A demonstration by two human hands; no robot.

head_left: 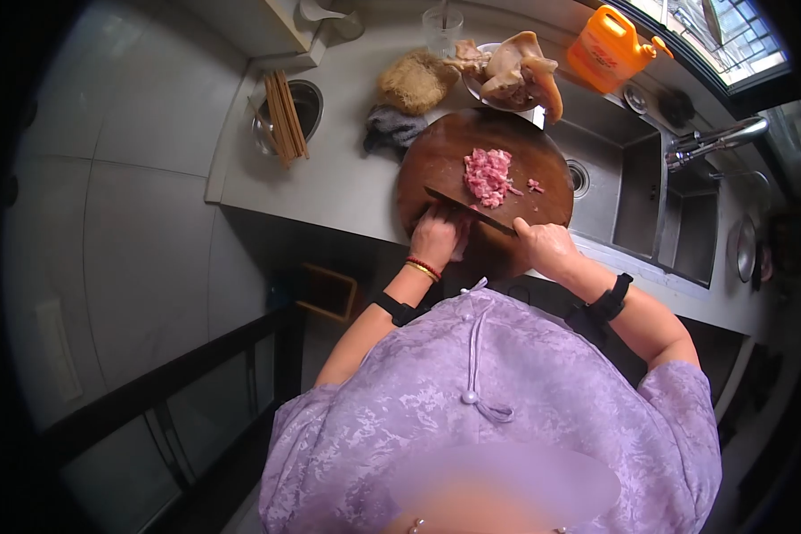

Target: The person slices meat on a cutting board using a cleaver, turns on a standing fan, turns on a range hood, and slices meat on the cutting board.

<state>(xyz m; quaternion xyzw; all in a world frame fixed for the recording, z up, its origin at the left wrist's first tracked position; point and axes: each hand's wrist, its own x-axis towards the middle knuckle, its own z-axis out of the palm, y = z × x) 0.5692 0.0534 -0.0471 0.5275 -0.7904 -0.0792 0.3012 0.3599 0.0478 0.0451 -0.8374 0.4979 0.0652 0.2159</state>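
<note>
My right hand [548, 248] is wrapped round the handle of a kitchen knife [473, 208]. The long dark blade runs from upper left to lower right over a round wooden chopping board [543, 169]. Just on the near side of the blade, my left hand [436, 237] has its fingers curled down onto a piece of meat [461, 246], which is mostly hidden by the hand and knife. Beyond the blade lies a pile of chopped pink meat [489, 176], with a few small bits [535, 186] apart on its right.
Behind the board stand a bowl [498, 103] of large pale meat pieces, a tan sponge-like bundle [418, 80] and a dark cloth [392, 129]. Wooden sticks [284, 116] lie across a metal bowl at left. A sink [627, 214] and an orange jug [612, 53] are at right.
</note>
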